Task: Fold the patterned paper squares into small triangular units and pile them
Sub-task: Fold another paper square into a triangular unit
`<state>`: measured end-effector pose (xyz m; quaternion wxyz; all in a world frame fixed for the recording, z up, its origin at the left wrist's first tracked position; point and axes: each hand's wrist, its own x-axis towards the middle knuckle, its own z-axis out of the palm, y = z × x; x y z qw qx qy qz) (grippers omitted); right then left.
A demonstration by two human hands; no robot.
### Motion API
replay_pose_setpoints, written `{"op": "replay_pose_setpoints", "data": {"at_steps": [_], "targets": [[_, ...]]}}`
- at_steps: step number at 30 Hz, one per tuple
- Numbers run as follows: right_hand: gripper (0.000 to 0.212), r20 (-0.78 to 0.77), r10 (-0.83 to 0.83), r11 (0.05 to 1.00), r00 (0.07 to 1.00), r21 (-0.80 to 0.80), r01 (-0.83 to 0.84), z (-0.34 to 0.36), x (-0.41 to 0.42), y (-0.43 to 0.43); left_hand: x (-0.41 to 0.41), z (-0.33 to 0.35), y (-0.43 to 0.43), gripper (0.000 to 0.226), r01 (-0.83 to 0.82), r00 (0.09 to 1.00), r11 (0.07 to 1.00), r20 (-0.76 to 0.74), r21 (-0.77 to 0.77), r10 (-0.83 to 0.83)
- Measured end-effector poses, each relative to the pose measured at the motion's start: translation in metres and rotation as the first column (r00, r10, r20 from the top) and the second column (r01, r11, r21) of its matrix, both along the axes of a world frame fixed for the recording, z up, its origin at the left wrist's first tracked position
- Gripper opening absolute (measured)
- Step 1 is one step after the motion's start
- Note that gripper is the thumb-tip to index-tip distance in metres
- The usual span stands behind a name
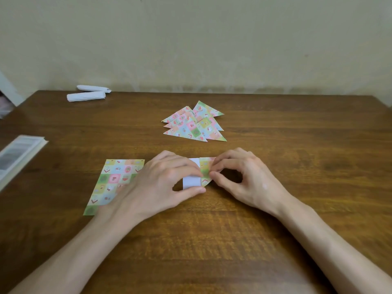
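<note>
A partly folded paper (pixel 194 181) lies on the wooden table (pixel 275 166), white side up with a patterned flap turned over on its right. My left hand (pixel 161 181) lies over its left part, index finger and thumb holding it down near the fold. My right hand (pixel 244 179) pinches the patterned flap's edge between thumb and forefinger. Flat patterned paper squares (pixel 112 183) are stacked to the left, partly under my left wrist. Several folded patterned triangles (pixel 194 124) are piled farther back.
Two white rolled paper bundles (pixel 87 96) lie at the back left near the wall. A clear plastic box (pixel 17 158) sits at the left edge. The table's far edge meets a cream wall.
</note>
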<state>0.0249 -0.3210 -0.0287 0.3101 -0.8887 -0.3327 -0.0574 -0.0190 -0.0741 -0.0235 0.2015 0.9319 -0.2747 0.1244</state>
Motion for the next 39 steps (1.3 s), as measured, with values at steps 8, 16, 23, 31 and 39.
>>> {"op": "replay_pose_setpoints", "data": {"at_steps": [8, 16, 23, 31, 39], "targets": [[0.021, -0.029, -0.036, 0.999, 0.999, 0.002, 0.036, -0.001, 0.003, -0.004, -0.002, 0.008, 0.012, 0.043, 0.05, 0.998, 0.996, 0.023, 0.069, -0.052], [0.026, -0.066, -0.054, 0.998, 0.996, 0.034, 0.056, 0.0, 0.002, 0.001, -0.004, 0.008, 0.005, 0.037, 0.073, 0.997, 0.995, -0.006, 0.067, -0.073], [0.065, -0.04, -0.083, 0.995, 0.996, -0.057, 0.081, -0.001, -0.003, 0.008, -0.001, 0.003, 0.009, 0.064, 0.021, 0.995, 0.998, -0.099, 0.064, -0.014], [0.081, -0.015, -0.133, 0.987, 0.991, -0.09, 0.131, -0.004, -0.009, 0.015, 0.0, -0.002, 0.009, 0.06, 0.014, 0.994, 1.0, -0.108, 0.021, -0.012], [0.06, -0.039, -0.139, 0.99, 0.99, -0.033, 0.138, -0.006, -0.008, 0.016, 0.005, -0.005, 0.008, 0.031, 0.056, 0.998, 0.998, -0.038, -0.006, -0.056]]}}
